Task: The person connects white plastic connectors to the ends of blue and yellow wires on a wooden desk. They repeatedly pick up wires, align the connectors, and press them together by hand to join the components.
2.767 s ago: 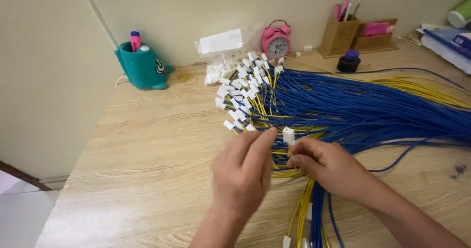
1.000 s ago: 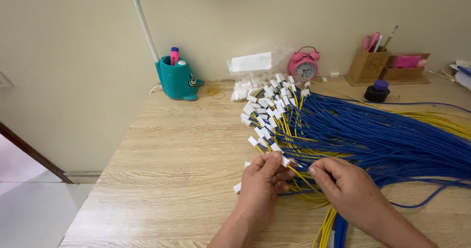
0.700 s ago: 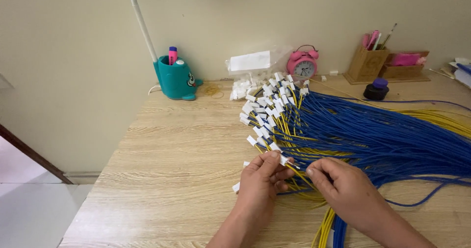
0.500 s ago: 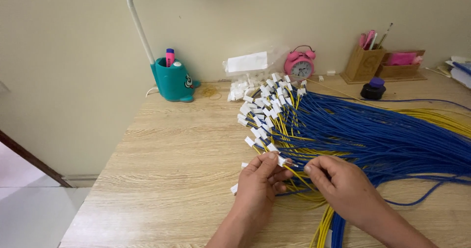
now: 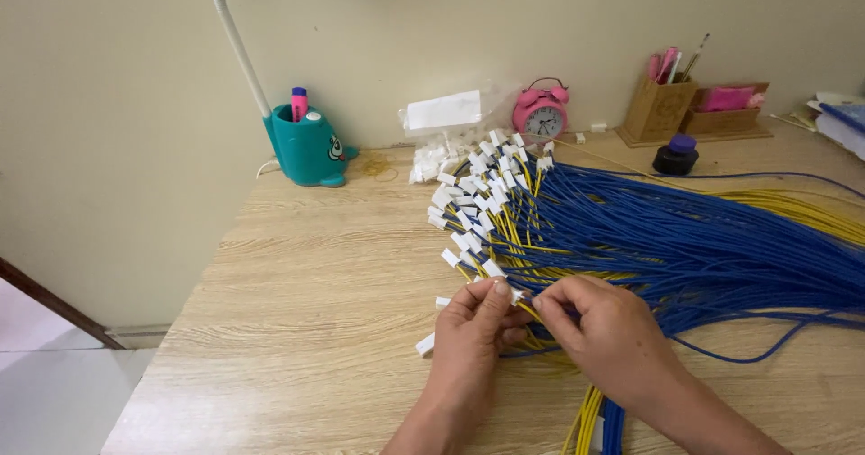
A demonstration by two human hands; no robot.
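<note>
Both hands work at the near edge of the wire pile. Left hand pinches a small white connector between thumb and fingertips; right hand pinches the yellow wire just beside it, fingers closed on the strand. The two hands sit close, nearly touching at the fingertips.

Done, by the look of it: a fan of blue and yellow wires lies across the tabletop, and a good number already carry white plugs, clustered at the left end of the bundle. One loose white plug lies by the left wrist.

Left: unclear. More wires trail off below between the forearms; whether they carry plugs cannot be told. A clear bag of spare white plugs rests against the wall, not empty, next to a pink alarm clock. My guess is mid-job, the pile partly fitted.
</note>
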